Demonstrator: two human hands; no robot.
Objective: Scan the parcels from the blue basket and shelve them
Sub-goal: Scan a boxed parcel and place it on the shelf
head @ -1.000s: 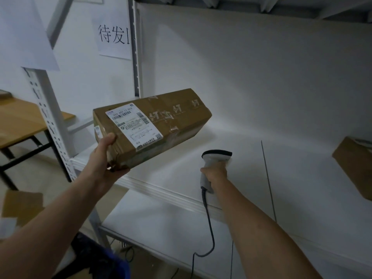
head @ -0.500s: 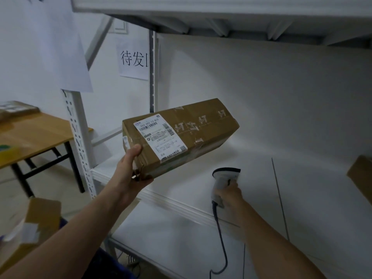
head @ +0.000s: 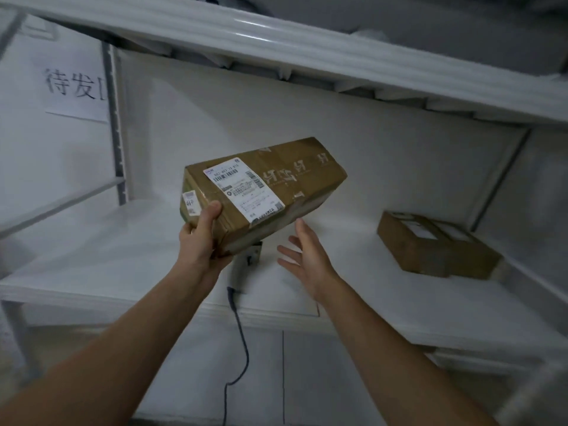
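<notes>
Long parcel (head: 276,179) held up in L hand (head: 201,238), R hand (head: 307,256) empty just under it.
L hand grips the parcel's near-left end, thumb over the top edge, fingers wrapped underneath; box is tilted, far end higher, white label (head: 246,189) w/ barcode facing up. R hand sits just below the parcel's near long edge, palm turned in, fingers straight and spread wide, holding nothing; can't tell if fingertips touch the box. Directly under the parcel lies the scanner (head: 250,256), mostly hidden by it, resting on the white shelf (head: 123,250) beneath; its cable (head: 242,342) drops below the parcel over the shelf's front edge. Well right of the parcel, a 2nd parcel (head: 436,244) lies flat on the same board. Upper shelf (head: 276,41) runs above the parcel; paper sign (head: 73,87) hangs far left of it.
</notes>
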